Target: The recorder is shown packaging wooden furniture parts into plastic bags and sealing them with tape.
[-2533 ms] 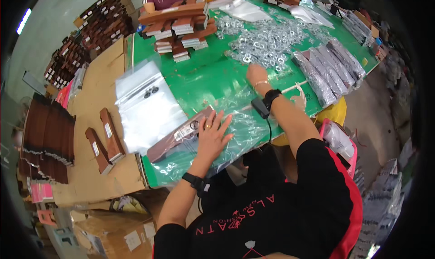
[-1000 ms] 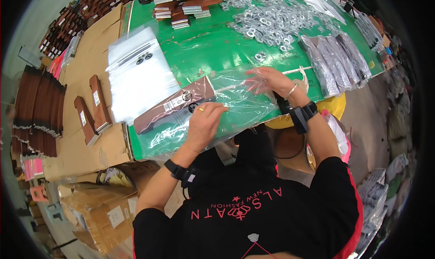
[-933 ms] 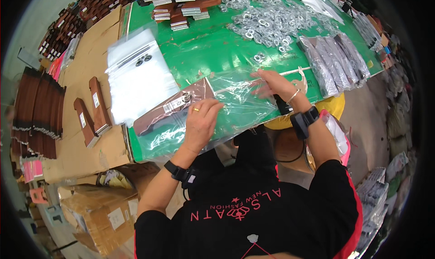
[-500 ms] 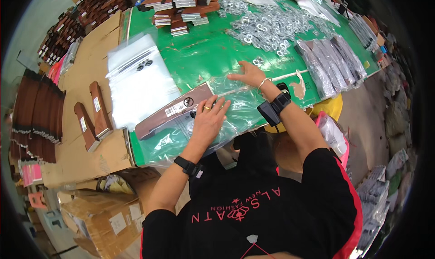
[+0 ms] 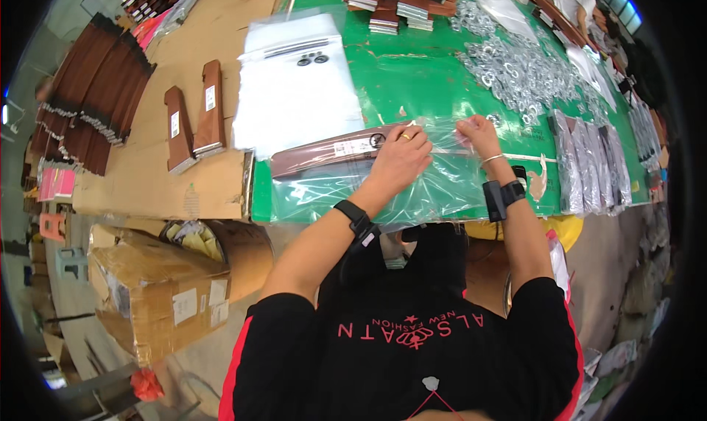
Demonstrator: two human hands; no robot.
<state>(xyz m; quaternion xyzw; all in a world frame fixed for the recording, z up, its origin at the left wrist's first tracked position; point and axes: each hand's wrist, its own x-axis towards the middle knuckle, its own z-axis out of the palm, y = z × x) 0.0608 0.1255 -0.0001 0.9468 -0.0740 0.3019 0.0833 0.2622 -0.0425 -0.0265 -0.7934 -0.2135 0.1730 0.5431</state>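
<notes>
A long brown wooden piece (image 5: 324, 154) with a white label lies inside a clear plastic bag (image 5: 434, 189) on the green table (image 5: 412, 82). My left hand (image 5: 401, 159) presses flat on the bag over the piece's right end. At the bag's upper right edge, my right hand (image 5: 477, 134) pinches the plastic. Both wrists wear black bands.
A stack of clear bags (image 5: 298, 89) lies left of the piece. Metal rings (image 5: 515, 67) are heaped at the right, with grey packed bags (image 5: 589, 163) beyond. Brown pieces (image 5: 195, 119) rest on cardboard (image 5: 147, 178) at the left. A cardboard box (image 5: 158, 296) stands on the floor.
The view has swung; the bag with the brown piece stays under my hands. My right hand has come from the ring pile to the bag's upper edge, while my left stays pressed on the piece.
</notes>
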